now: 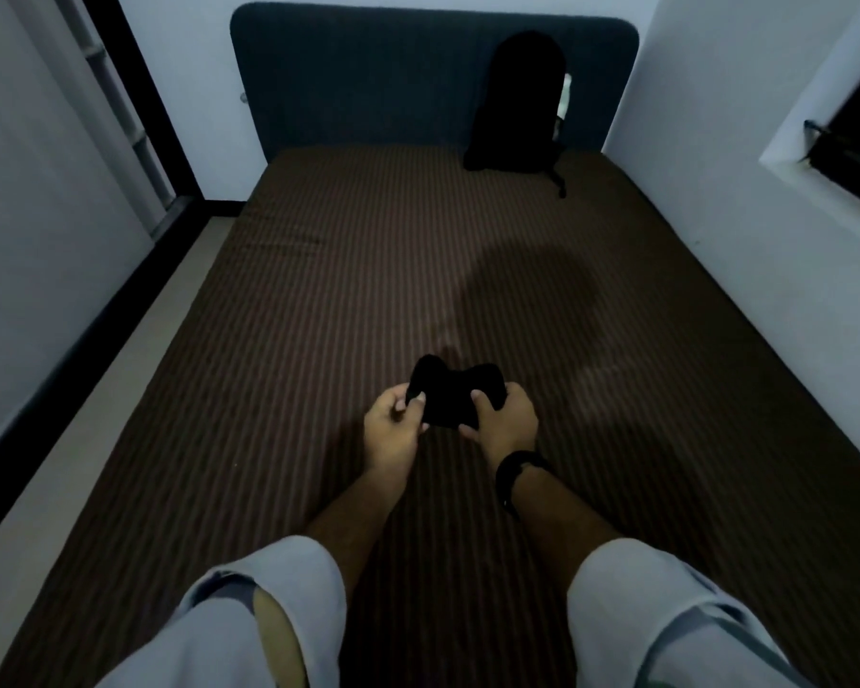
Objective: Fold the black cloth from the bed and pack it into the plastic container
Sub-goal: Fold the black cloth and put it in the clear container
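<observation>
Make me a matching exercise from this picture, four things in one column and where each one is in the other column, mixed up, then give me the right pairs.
Things:
1. black cloth
2. black backpack
3. wristband
4. headboard

Places:
A. on the right wrist
B. standing on the far end of the bed, leaning on the headboard
C. bunched between both hands, over the striped sheet
D. against the far wall, behind the mattress

Right pairs: 1-C, 2-B, 3-A, 4-D.

The left hand and right hand both grip the cloth.

Backpack (515, 106) on bed (319, 290), against headboard (368, 81), right side.
</observation>
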